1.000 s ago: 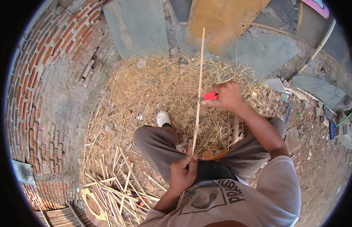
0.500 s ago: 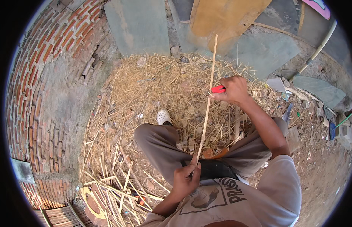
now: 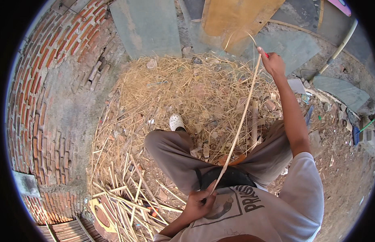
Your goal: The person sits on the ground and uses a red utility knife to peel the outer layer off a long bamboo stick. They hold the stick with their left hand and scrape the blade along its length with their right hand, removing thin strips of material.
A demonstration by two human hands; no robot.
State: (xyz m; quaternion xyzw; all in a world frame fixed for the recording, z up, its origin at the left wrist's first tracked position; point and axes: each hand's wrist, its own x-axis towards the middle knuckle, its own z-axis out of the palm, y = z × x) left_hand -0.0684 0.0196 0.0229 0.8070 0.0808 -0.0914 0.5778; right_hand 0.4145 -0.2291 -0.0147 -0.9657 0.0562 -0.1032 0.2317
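1. A curved brick wall (image 3: 46, 105) fills the left side, its lower courses bare red brick and its middle patched with grey mortar; grey slabs (image 3: 149, 26) and a tan board (image 3: 236, 16) lean at the top.
2. A broad heap of straw and shavings (image 3: 187, 92) covers the ground ahead of the person; loose split sticks (image 3: 123, 197) lie piled at the lower left, just beside the wall.
3. The person sits with grey trousers (image 3: 175, 155) bent at the knee; a white shoe (image 3: 176, 121) rests on the straw; a pale printed shirt (image 3: 268, 209) shows at the lower edge.
4. A long thin bamboo strip (image 3: 240, 121) runs slantwise from the lap up to the right, its upper end frayed into thin curls.
5. The right hand (image 3: 272, 63) is raised with the arm stretched out, fingers closed about a red-handled tool (image 3: 265, 53) at the strip's upper end; the blade is too small to make out.
6. The left hand (image 3: 199, 203) sits low by the belly, fingers curled and pinching the strip's lower end.
7. Rubble and scraps (image 3: 336, 117) litter the dirt at the right.
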